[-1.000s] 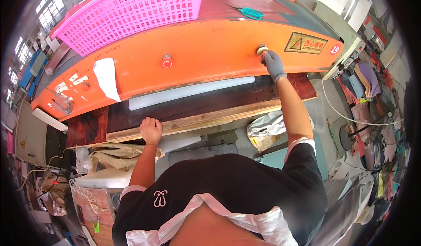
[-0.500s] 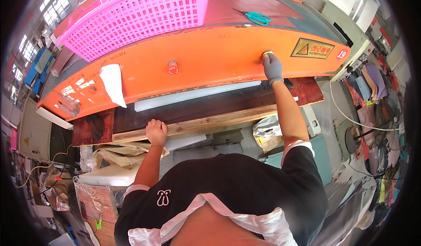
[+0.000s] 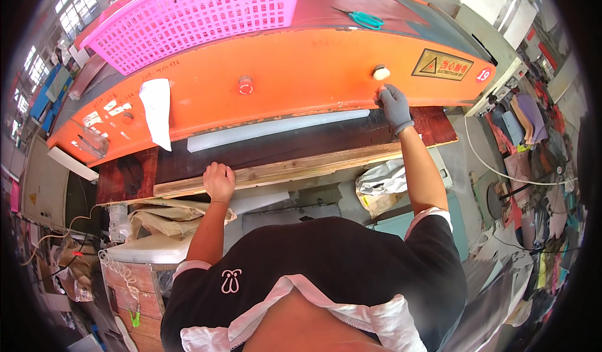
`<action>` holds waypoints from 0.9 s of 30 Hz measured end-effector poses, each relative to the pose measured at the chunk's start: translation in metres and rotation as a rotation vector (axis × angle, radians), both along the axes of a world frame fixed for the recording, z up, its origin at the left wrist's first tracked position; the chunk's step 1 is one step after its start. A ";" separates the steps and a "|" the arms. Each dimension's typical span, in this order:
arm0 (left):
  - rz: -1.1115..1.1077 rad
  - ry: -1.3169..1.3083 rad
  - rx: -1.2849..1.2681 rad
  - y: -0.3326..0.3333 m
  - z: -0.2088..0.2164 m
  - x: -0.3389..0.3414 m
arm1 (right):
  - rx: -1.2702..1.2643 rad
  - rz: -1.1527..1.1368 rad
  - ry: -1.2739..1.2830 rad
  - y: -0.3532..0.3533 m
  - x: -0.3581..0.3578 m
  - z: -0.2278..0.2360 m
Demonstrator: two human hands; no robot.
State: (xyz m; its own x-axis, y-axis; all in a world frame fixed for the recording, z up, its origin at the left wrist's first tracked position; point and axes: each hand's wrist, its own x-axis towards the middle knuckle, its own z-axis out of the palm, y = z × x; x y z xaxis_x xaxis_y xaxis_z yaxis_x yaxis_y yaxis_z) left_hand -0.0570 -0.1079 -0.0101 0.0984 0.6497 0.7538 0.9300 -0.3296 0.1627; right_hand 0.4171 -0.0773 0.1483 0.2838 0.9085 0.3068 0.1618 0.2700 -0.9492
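My bare left hand (image 3: pixel 219 181) is at the front edge of a long wooden board (image 3: pixel 282 169), its fingers bent over the edge. A dark sheet (image 3: pixel 269 148) covers much of the board. My right hand (image 3: pixel 394 108), in a grey glove with bare fingertips, is just below a pale round button (image 3: pixel 380 72) on the orange machine front (image 3: pixel 301 69). Its fingers are curled together, apart from the button, with nothing visible in them. A white slab (image 3: pixel 276 130) lies under the machine's lower edge, behind the dark sheet.
A pink plastic basket (image 3: pixel 200 22) and teal-handled scissors (image 3: pixel 365 20) lie on top of the machine. Left of centre are a red button (image 3: pixel 245 85) and a hanging white cloth (image 3: pixel 157 113). A white bag (image 3: pixel 381 186) sits below the board. Fabric pieces (image 3: pixel 533 126) pile up at right.
My right hand has come off the pale button and moved down and slightly right. My left hand stays at the board edge. The whole view has shifted a little.
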 end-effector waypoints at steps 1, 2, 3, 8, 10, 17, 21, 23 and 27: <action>0.002 0.000 0.002 0.000 -0.001 0.000 | 0.011 -0.001 0.010 0.000 0.000 0.000; 0.002 0.000 -0.003 0.003 -0.002 0.001 | 0.017 -0.011 0.008 0.003 0.001 0.000; 0.003 0.001 -0.007 0.003 -0.004 0.000 | 0.027 -0.016 0.008 0.004 0.002 0.000; 0.001 0.007 -0.007 0.002 -0.012 -0.001 | 0.081 -0.034 0.037 0.020 0.005 0.000; 0.007 0.013 -0.017 0.002 -0.014 -0.001 | 0.083 -0.031 0.061 0.035 0.006 0.003; 0.003 0.009 -0.024 0.001 -0.005 -0.003 | 0.106 -0.124 -0.080 0.068 0.017 -0.010; 0.002 0.018 -0.031 0.002 0.001 -0.003 | 0.096 -0.210 -0.159 0.070 0.018 -0.016; -0.003 0.018 -0.028 0.003 0.002 -0.002 | 0.090 -0.227 -0.115 0.070 0.014 -0.016; 0.005 0.014 -0.032 -0.001 0.002 -0.003 | 0.046 -0.211 -0.079 0.065 0.009 -0.011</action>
